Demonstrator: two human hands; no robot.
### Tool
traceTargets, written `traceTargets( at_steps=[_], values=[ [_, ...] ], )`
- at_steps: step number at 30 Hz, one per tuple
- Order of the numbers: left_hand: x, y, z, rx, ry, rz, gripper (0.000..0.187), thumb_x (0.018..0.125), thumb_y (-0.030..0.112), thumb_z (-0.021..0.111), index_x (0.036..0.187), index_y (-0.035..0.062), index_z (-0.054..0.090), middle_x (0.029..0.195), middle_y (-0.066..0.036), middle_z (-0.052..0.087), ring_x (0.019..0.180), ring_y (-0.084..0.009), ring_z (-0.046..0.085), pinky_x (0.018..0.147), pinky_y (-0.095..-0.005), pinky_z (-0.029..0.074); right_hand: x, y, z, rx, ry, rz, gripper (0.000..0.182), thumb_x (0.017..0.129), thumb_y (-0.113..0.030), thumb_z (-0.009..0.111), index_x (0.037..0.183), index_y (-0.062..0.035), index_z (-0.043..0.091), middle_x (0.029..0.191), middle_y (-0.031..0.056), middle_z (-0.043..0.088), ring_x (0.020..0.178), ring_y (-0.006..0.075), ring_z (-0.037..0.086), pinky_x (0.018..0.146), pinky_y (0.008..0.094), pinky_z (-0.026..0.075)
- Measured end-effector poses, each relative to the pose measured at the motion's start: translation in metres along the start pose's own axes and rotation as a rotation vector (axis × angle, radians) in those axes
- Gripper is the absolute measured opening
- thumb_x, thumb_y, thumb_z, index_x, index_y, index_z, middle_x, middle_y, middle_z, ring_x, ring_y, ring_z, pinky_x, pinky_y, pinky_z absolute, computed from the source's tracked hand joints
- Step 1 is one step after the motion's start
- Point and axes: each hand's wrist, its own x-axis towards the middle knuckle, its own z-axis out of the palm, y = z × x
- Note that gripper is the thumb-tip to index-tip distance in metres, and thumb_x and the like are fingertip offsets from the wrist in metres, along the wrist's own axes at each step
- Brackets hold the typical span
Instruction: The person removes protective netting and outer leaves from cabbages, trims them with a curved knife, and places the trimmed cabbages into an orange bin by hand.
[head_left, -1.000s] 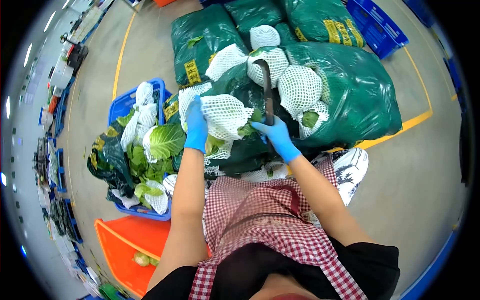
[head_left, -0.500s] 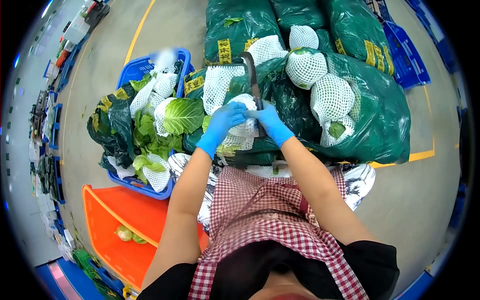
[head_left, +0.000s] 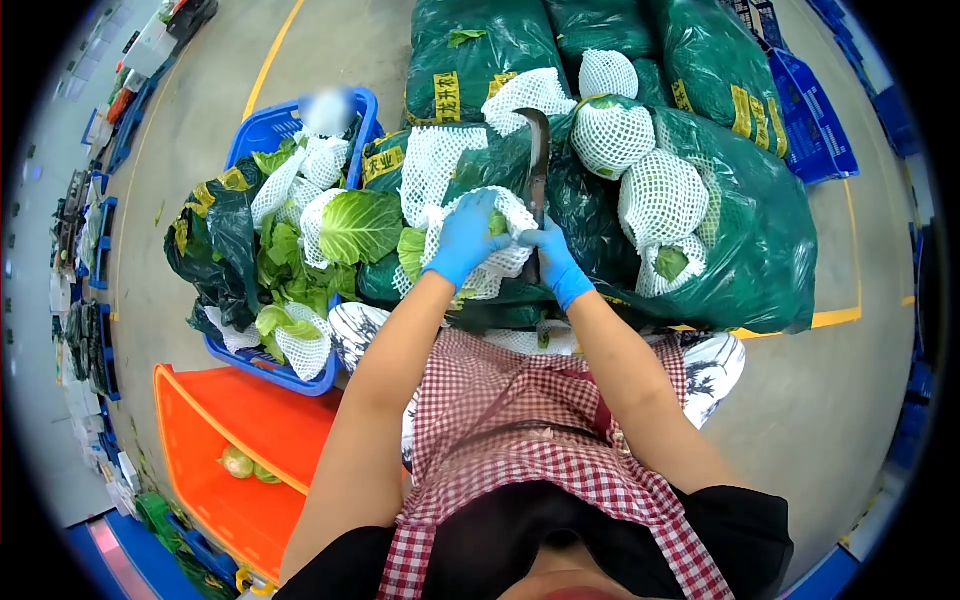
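Note:
My right hand (head_left: 556, 262) is closed around the handle of a curved knife (head_left: 539, 165), its dark blade pointing away from me and hooking left at the tip. My left hand (head_left: 468, 237) grips a cabbage (head_left: 497, 222) wrapped in a white foam net (head_left: 515, 215), with a bit of green showing through the net's opening. The right thumb reaches the net's edge. Both hands wear blue gloves. Just left of them, a loose leaf (head_left: 411, 250) pokes out. Under the hands lie stuffed green plastic bags (head_left: 740, 230).
Several net-wrapped cabbages (head_left: 663, 193) rest on the bags at right. To the left, a blue basket (head_left: 372, 115) holds leaves, foam nets and a dark plastic bag (head_left: 215, 240). An orange bin (head_left: 230, 400) with a cabbage (head_left: 237, 462) inside stands near my left. Another blue crate (head_left: 815, 120) is at far right.
My left hand has moved slightly right and up over the netted cabbage. My right hand has shifted right with the knife, whose blade now stands farther right and more upright.

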Motion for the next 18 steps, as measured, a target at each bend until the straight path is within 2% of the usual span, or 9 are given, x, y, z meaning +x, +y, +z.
traceTargets(
  at_steps=[3, 6, 8, 10, 12, 13, 14, 15, 18],
  values=[
    [0.014, 0.024, -0.013, 0.314, -0.353, -0.243, 0.084, 0.063, 0.025, 0.073, 0.135, 0.011, 0.033, 0.13, -0.012, 0.042, 0.117, -0.0333, 0.042, 0.093, -0.0457, 0.042, -0.011, 0.012, -0.002, -0.148, -0.079, -0.026, 0.06, 0.062, 0.002, 0.06, 0.121, 0.0015, 0.048, 0.107, 0.0076, 0.057, 0.094, 0.0177, 0.056, 0.084, 0.0285, 0.044],
    [0.01, 0.03, 0.002, 0.333, -0.246, -0.332, 0.091, 0.063, 0.024, 0.072, 0.14, 0.0113, 0.026, 0.133, -0.017, 0.039, 0.119, -0.0345, 0.039, 0.094, -0.0494, 0.039, -0.011, 0.026, -0.009, -0.251, -0.059, -0.099, 0.06, 0.062, -0.003, 0.063, 0.12, 0.0014, 0.049, 0.105, 0.0055, 0.057, 0.093, 0.016, 0.055, 0.084, 0.0276, 0.042],
    [0.006, 0.01, 0.0, 0.117, -0.169, -0.274, 0.1, 0.059, 0.029, 0.077, 0.142, 0.0118, 0.023, 0.136, -0.021, 0.035, 0.123, -0.0364, 0.036, 0.097, -0.0472, 0.037, -0.013, 0.022, -0.009, -0.236, -0.028, -0.13, 0.057, 0.062, -0.005, 0.064, 0.118, 0.0009, 0.05, 0.103, 0.0049, 0.058, 0.091, 0.0159, 0.054, 0.084, 0.0272, 0.042],
    [-0.008, -0.009, -0.007, -0.101, -0.107, -0.216, 0.11, 0.055, 0.035, 0.082, 0.144, 0.0122, 0.02, 0.139, -0.025, 0.031, 0.127, -0.0384, 0.033, 0.101, -0.0449, 0.035, -0.01, 0.027, -0.032, -0.596, 0.086, -0.192, 0.048, 0.064, -0.01, 0.066, 0.109, 0.0007, 0.054, 0.094, 0.0089, 0.061, 0.084, 0.0193, 0.058, 0.078, 0.0291, 0.045],
    [-0.019, -0.027, -0.012, -0.301, -0.16, -0.367, 0.105, 0.053, 0.04, 0.084, 0.139, 0.0079, 0.032, 0.138, -0.023, 0.036, 0.128, -0.0359, 0.035, 0.102, -0.0398, 0.035, -0.007, 0.024, -0.048, -0.887, 0.244, -0.221, 0.044, 0.064, -0.013, 0.067, 0.104, 0.0004, 0.055, 0.089, 0.0115, 0.062, 0.079, 0.0214, 0.059, 0.074, 0.0303, 0.047],
    [-0.027, -0.044, -0.009, -0.445, -0.193, -0.427, 0.104, 0.053, 0.041, 0.085, 0.137, 0.0069, 0.035, 0.136, -0.023, 0.038, 0.127, -0.0355, 0.036, 0.101, -0.0394, 0.036, -0.005, 0.023, -0.054, -0.965, 0.308, -0.288, 0.043, 0.063, -0.017, 0.069, 0.1, -0.0003, 0.055, 0.085, 0.0161, 0.063, 0.076, 0.0268, 0.062, 0.07, 0.034, 0.049],
    [-0.032, -0.058, -0.003, -0.589, -0.227, -0.486, 0.102, 0.052, 0.042, 0.085, 0.136, 0.0059, 0.039, 0.135, -0.023, 0.04, 0.126, -0.0351, 0.038, 0.101, -0.0389, 0.037, -0.007, 0.023, -0.061, -1.046, 0.39, -0.318, 0.043, 0.062, -0.014, 0.07, 0.099, 0.0, 0.054, 0.084, 0.0129, 0.062, 0.073, 0.0224, 0.06, 0.066, 0.033, 0.048],
    [-0.034, -0.054, -0.01, -0.646, -0.286, -0.673, 0.089, 0.056, 0.042, 0.084, 0.129, 0.0048, 0.048, 0.131, -0.021, 0.045, 0.125, -0.0329, 0.039, 0.1, -0.0385, 0.038, -0.005, 0.027, -0.062, -1.061, 0.399, -0.296, 0.043, 0.063, -0.016, 0.07, 0.1, 0.0002, 0.054, 0.085, 0.0145, 0.062, 0.075, 0.0242, 0.061, 0.068, 0.0337, 0.048],
    [-0.038, -0.069, 0.03, -0.475, 0.085, -0.303, 0.088, 0.058, 0.04, 0.083, 0.131, 0.0054, 0.047, 0.129, -0.019, 0.047, 0.121, -0.0312, 0.043, 0.098, -0.0388, 0.039, 0.007, 0.039, -0.058, -1.012, 0.403, -0.335, 0.044, 0.066, -0.021, 0.068, 0.102, 0.0001, 0.054, 0.088, 0.0169, 0.063, 0.078, 0.0272, 0.061, 0.071, 0.0352, 0.048]
  ],
)
